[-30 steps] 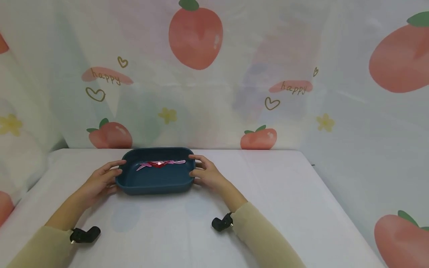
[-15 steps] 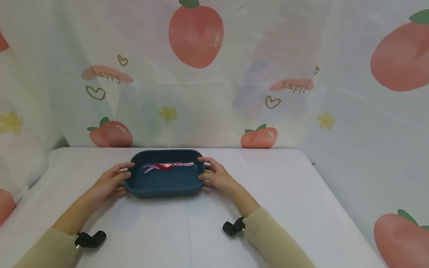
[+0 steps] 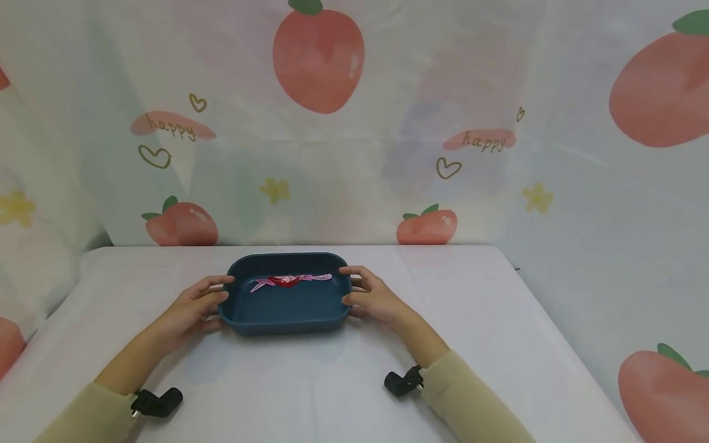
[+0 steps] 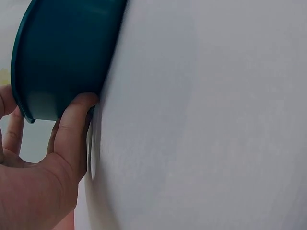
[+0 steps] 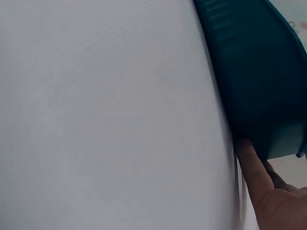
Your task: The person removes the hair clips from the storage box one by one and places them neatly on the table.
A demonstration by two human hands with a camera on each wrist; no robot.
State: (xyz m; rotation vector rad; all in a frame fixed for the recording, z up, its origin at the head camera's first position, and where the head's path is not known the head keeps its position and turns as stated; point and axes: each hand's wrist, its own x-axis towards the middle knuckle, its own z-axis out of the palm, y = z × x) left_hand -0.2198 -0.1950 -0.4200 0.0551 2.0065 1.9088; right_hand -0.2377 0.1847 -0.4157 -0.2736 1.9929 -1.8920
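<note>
- Since the earlier head pictures, the blue tray (image 3: 286, 295) has travelled to your right across the desk (image 3: 498, 344), both hands going with it.
- Your left hand (image 3: 191, 307) holds the tray's left end, thumb on the rim and fingers (image 4: 72, 129) curled under its base; your right hand (image 3: 376, 298) grips the right end the same way, fingers (image 5: 254, 172) tucked beneath.
- Nearest the tray on your side lies bare white cloth, with plenty of room toward you.
- Inside the tray, against its far wall, lies a loose pink and red strip (image 3: 289, 280). I judge that a tilt or a jerk could send it sliding.
- If the tray is lowered flat, the fingers under it could get pinched against the desk.
- Dragging the tray might ruck the cloth.
- Right of the tray the desk runs on well before its edge; left has room too.
- Beyond the tray, the peach-print curtain (image 3: 354, 154) hangs near, so little room lies that way.
</note>
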